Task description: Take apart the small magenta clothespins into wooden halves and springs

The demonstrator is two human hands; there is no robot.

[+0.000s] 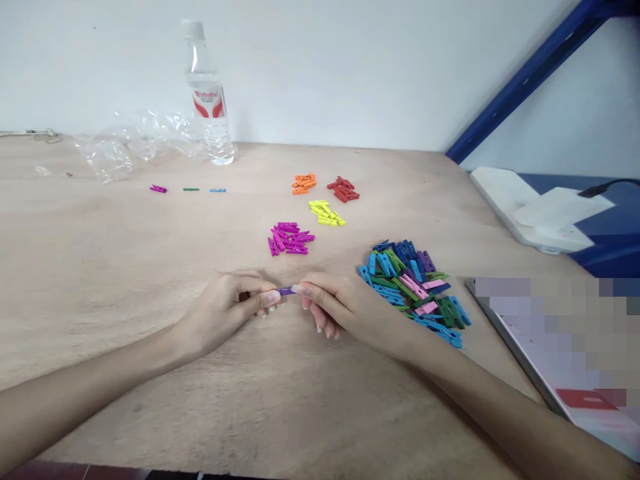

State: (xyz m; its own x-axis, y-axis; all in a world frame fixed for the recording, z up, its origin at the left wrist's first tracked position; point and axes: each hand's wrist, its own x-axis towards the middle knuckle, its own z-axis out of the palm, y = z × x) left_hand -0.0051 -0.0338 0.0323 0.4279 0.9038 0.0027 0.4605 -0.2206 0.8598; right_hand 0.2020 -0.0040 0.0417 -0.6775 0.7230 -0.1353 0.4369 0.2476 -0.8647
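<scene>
Left hand (pixel 220 313), right hand (pixel 335 310) pinch purple clothespin (pixel 286 291), ends hidden in grip; mixed clothespin pile (pixel 413 290) just beside.

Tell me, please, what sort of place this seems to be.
Probably a simple workroom with a craft table: a bare plywood tabletop, piles of small coloured clothespins, and a blue metal shelf frame.

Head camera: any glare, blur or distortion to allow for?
Head view: soft, even light, faint shadows; the small purple clothespin between the left hand and right hand looks slightly soft; wide-angle bending tilts the blue metal shelf frame; glare streaks the clear plastic bottle; a pixelated patch hides the lower right.
</scene>
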